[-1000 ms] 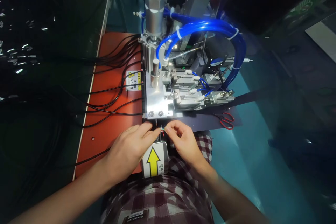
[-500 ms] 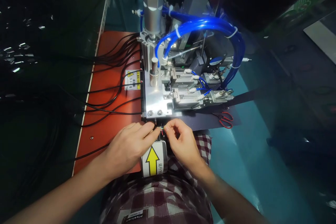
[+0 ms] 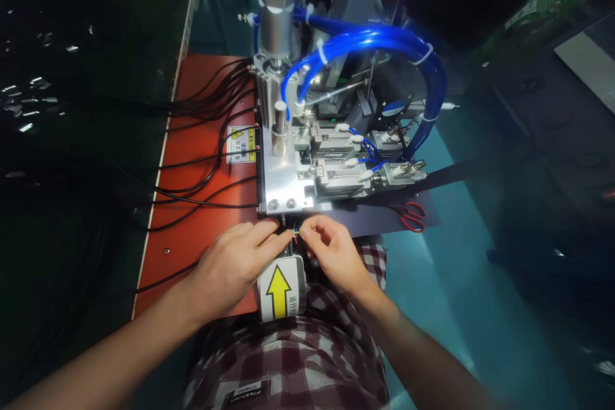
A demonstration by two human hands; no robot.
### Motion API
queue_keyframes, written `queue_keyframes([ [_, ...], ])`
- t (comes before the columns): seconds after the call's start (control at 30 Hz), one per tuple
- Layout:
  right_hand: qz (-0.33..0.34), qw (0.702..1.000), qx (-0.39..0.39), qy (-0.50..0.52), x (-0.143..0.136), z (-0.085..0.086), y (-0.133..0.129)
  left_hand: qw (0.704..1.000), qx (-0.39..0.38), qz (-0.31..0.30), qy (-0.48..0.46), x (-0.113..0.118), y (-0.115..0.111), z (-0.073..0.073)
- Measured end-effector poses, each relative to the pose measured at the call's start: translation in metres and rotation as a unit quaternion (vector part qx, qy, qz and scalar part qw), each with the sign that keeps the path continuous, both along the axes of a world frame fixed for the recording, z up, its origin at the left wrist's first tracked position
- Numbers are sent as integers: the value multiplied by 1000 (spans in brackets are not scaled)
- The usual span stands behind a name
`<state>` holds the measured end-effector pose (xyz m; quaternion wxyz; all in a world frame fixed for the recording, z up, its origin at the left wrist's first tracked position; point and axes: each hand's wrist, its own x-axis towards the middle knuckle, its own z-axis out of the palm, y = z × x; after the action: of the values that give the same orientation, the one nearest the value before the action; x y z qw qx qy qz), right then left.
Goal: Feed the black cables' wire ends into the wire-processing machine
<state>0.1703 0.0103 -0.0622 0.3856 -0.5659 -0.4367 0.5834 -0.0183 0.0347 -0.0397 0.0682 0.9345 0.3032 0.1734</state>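
Head view, nearest first: plaid clothing (image 3: 307, 359) fills the bottom edge, and just beyond it sits a white guard (image 3: 266, 304) with a yellow arrow (image 3: 277, 295) pointing away from the person.

Past that guard the 2 bare hands meet. The left hand (image 3: 235, 256) comes in from the left with its grip narrow, thumb tip against a tiny bunch of coloured wires (image 3: 296, 232). The right hand (image 3: 334, 250) pinches at the other side of the bunch, thumb and index finger nearly together. Both seem to hold it, though the fingertips cover most of it, and how many strands there are I cannot tell. A red strand hangs below the tips.

Over the last 1 second little has altered: machine and hands sit slightly higher and further left in view, which looks like a small turn of the head. Both hands have stayed at the same spot before the machine, so I judge this to be fine work at the fingertips rather than carrying.

Just beyond the hands is a bright metal plate (image 3: 283, 182) with 2 screws near its front edge. Left of it, black cables (image 3: 206, 205) cross an orange board (image 3: 166, 288) that bears a warning label (image 3: 241, 144). To the right, red-handled scissors (image 3: 403, 211) lie on a dark surface (image 3: 365, 224). Further back stand a metal cylinder (image 3: 276, 19) and a looping bundle of blue tubes (image 3: 375, 38).
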Motion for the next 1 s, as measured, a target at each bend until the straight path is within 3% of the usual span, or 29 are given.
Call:
queue_keyframes([
  [0.4, 3, 1000, -2, -12, 0, -1, 0, 1000, 5, 3, 7, 1, -1, 0],
  [0.6, -2, 992, 64, -112, -2, -4, -4, 1000, 9, -2, 21, 1, 0, 0],
  [0.83, 3, 964, 110, -243, -5, 7, -4, 998, 28, -2, 50, 3, 0, 3],
  [1.0, 13, 996, -18, -86, -1, 0, 0, 1000, 11, -1, 1, 2, 0, 1],
])
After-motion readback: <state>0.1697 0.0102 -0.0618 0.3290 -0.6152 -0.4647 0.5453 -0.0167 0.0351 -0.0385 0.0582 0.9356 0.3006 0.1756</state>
